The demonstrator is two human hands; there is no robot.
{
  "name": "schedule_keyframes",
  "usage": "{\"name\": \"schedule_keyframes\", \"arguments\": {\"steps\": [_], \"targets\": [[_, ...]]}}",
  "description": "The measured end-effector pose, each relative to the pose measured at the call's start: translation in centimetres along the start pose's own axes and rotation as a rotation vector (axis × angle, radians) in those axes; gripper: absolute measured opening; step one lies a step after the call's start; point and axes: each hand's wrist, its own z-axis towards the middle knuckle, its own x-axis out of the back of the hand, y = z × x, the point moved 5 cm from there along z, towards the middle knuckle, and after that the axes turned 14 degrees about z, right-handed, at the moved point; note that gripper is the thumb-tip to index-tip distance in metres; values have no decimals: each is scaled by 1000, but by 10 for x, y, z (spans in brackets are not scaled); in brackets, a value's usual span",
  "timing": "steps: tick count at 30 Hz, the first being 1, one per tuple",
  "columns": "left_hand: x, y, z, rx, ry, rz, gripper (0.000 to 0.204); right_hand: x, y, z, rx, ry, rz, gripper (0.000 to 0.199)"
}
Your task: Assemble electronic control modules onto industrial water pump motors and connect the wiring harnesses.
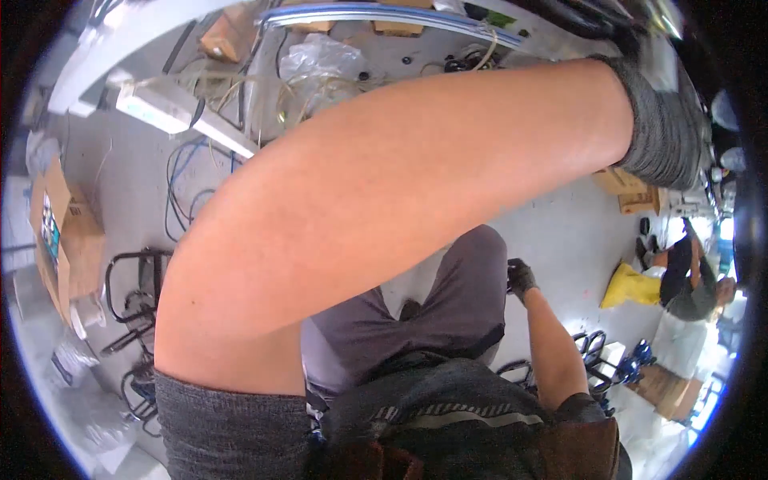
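Note:
My left forearm crosses the upper part of the head view, reaching to the far right. My left hand (666, 124) wears a grey knit glove. Its cuff and back show at the upper right, beside a dark piece of equipment, while its fingers are lost in the shadow there. Lower down, my right hand (522, 278), in a dark glove, hangs just right of my knee. Its fingers look curled around something small and dark, which I cannot make out.
Cables (182, 180) lie on the floor at left, by an open cardboard box (80, 248) and black metal frames (132, 276). Clear plastic bags (320, 58) lie beyond a white frame (164, 108). Another person (692, 276) is at far right near a yellow bag (632, 286).

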Motion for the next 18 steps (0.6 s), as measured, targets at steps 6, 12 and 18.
{"name": "schedule_keyframes", "arguments": {"steps": [6, 12, 18], "targets": [[-16, 4, -176, 162, -237, -97, 21, -26, -117, 10, 160, 92, -246, 23], [-50, 48, -496, 800, -1313, -426, 26, -106, -232, 43, 953, 146, -1186, 40], [0, 220, -674, 1221, -1536, -664, 32, -187, -284, 89, 902, 265, -1402, 48]]}}
